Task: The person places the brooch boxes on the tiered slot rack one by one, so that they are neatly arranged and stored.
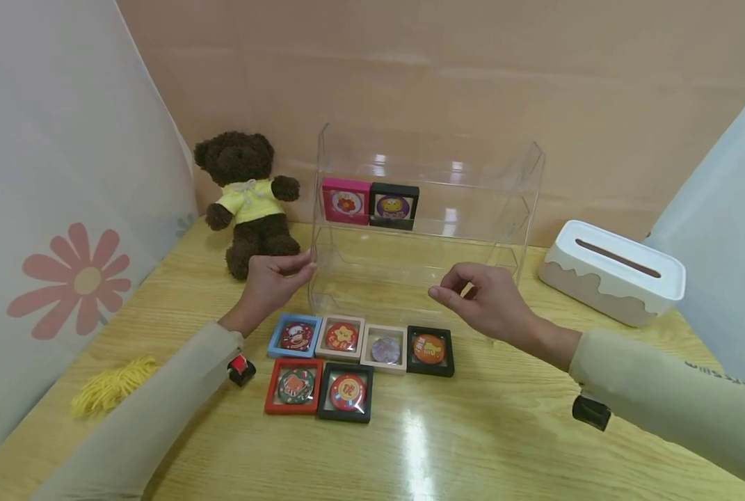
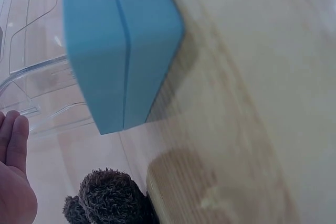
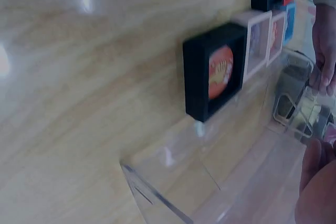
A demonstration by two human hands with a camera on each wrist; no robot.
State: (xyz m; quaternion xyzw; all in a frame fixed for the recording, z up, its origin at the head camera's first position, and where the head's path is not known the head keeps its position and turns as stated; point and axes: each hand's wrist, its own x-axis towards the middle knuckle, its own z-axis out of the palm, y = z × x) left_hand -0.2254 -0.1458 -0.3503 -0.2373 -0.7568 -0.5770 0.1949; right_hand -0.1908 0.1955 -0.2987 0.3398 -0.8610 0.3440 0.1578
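Observation:
My left hand (image 1: 272, 282) is at the left side of a clear tiered display rack (image 1: 403, 275), its fairly straight fingertips beside the rack's edge; contact is hard to tell. My right hand (image 1: 487, 299) hovers before the rack's lower right part, fingers loosely bent, nothing visible in it. A pink framed badge (image 1: 346, 202) and a black framed badge (image 1: 394, 206) stand side by side on a rack tier. In front lie a light blue frame (image 1: 294, 337), two pale frames, a black frame with an orange badge (image 1: 430, 350), a red frame (image 1: 293, 387) and another black frame (image 1: 346, 393).
A brown teddy bear (image 1: 247, 202) in a yellow top sits left of the rack. To the right stands a white and beige tissue box (image 1: 616, 271). A bundle of yellow strands (image 1: 114, 386) lies at the table's left edge.

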